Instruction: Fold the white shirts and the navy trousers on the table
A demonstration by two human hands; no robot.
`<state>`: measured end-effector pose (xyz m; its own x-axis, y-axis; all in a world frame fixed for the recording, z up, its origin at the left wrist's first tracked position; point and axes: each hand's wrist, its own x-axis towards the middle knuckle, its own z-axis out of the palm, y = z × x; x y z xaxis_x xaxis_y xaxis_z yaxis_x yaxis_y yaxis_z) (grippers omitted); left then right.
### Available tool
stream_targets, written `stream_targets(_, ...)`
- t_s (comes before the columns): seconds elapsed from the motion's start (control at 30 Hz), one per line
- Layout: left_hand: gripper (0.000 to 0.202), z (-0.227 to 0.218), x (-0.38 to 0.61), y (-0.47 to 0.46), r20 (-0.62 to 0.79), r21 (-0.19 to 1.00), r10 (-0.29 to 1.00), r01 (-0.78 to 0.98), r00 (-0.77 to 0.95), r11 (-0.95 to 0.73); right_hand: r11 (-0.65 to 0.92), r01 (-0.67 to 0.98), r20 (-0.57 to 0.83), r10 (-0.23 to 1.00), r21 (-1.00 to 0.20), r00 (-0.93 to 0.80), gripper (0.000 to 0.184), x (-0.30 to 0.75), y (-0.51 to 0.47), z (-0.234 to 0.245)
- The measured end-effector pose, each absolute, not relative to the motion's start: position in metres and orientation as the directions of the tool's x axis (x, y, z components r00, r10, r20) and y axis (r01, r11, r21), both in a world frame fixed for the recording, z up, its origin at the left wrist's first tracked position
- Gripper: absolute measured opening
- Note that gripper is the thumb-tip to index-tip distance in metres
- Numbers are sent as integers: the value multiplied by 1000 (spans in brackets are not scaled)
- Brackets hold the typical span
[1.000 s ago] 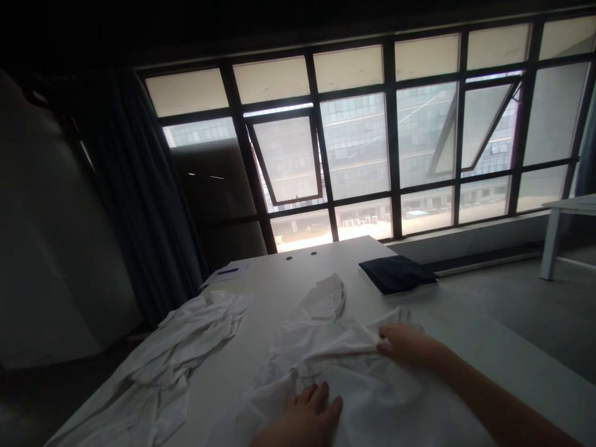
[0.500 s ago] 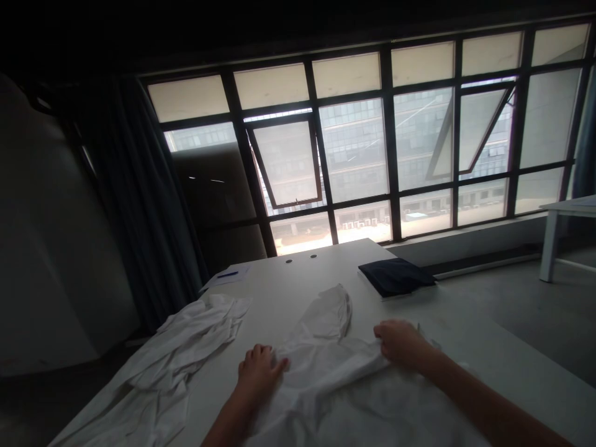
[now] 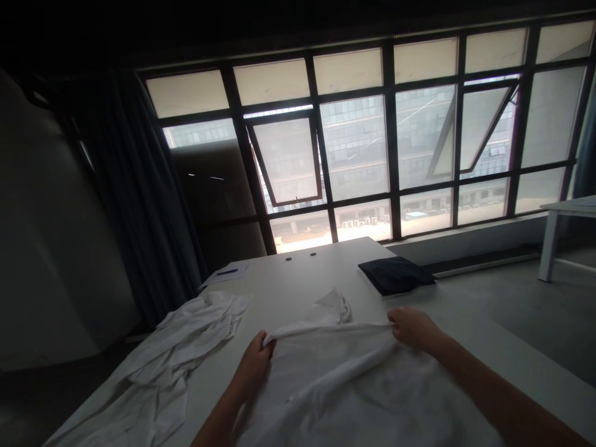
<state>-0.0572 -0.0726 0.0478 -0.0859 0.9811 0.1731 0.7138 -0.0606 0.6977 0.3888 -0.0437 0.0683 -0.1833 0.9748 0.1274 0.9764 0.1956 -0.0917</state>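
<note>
A white garment (image 3: 344, 385) lies spread on the white table (image 3: 298, 279) in front of me. My left hand (image 3: 254, 366) is closed on its upper edge at the left. My right hand (image 3: 412, 329) is closed on the same edge at the right. The edge is stretched taut between the two hands and lifted a little off the table. A sleeve or fold of the garment (image 3: 336, 303) pokes out beyond the edge.
A second crumpled white garment (image 3: 177, 354) lies on the left of the table. A folded dark cloth (image 3: 395, 274) sits at the far right edge. A paper with a blue pen (image 3: 228, 272) lies at the far left. Large windows stand behind; another table (image 3: 565, 223) at right.
My left hand moved up from the near edge and took hold of the garment's upper edge. Both hands now stretch and raise that edge, and the far fold has been drawn in.
</note>
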Motion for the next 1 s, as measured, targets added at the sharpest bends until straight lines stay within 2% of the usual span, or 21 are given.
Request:
stream_targets(0.1,45,64,-67,-71,188,802,970,594,-154,-61,132,986,311,946,-104,-94,21,390,-40,88)
stream_targets(0.2,50,84,-80,-73,206,857,953,512,-222,-66,14,989,481,875,-144,57,19,410,-32,99)
stream_targets(0.3,53,101,-95,-80,182,889,951,454,-250,-51,-103,962,434,877,-252,207,16,447,-21,95)
stream_targets(0.37,57,106,-102,-86,100,891,980,453,-173,-12,-169,945,390,879,-281,273,16,471,-13,86)
stream_targets(0.5,51,98,-106,-93,-128,854,974,521,187,12,-247,947,453,834,-204,316,23,491,-5,69)
stream_targets(0.6,50,85,-101,-92,-172,827,959,563,227,16,-214,963,332,907,-161,257,32,480,-6,60)
stream_targets(0.67,54,81,-96,-90,-140,822,972,570,187,9,-111,979,219,964,-173,148,33,461,-9,56)
stream_targets(0.77,55,86,-88,-91,-100,877,979,481,180,1,90,972,147,987,-217,-59,38,421,-17,47)
stream_targets(0.83,54,94,-85,-93,-77,922,985,388,157,10,193,945,113,979,-265,-169,55,395,-23,37)
stream_targets(0.9,56,104,-86,-94,-55,954,994,299,95,24,203,926,30,978,-317,-205,73,376,-28,24)
stream_targets(1.0,67,116,-102,-96,-91,969,995,229,-33,96,143,941,-111,977,-305,-185,85,370,-31,4)
